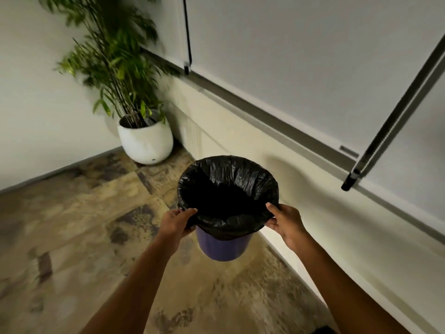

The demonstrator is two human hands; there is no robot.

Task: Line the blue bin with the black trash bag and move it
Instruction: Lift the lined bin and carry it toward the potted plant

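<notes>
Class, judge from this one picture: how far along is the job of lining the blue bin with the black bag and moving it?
Done: the black trash bag is folded over the rim of the blue bin.
In hand: the left hand and right hand grip the rim on either side; whether the bin is off the floor is unclear.
Left: setting it down; the spot is not shown.

Mottled tan floor, white walls, corner potted plant, dim light.
</notes>
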